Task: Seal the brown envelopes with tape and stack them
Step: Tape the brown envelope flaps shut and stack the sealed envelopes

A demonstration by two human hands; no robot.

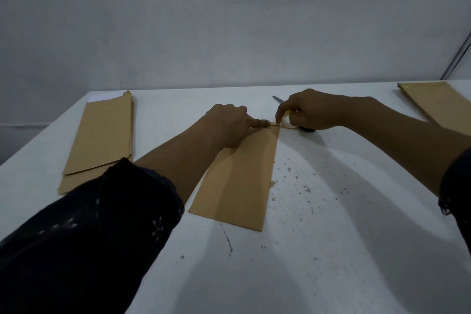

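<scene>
Pressing tape end onto envelope [237,181] with left hand [229,122] forefinger, right hand [308,109] gripping tape roll [288,122]

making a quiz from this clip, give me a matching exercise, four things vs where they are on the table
Things:
1. envelope stack
2. scissors
3. tape roll
4. single envelope

Places:
a. gripped in the right hand
b. centre, under the left hand
c. left side of the table
d. behind the right hand

Pairs: 1-c, 2-d, 3-a, 4-b
</scene>
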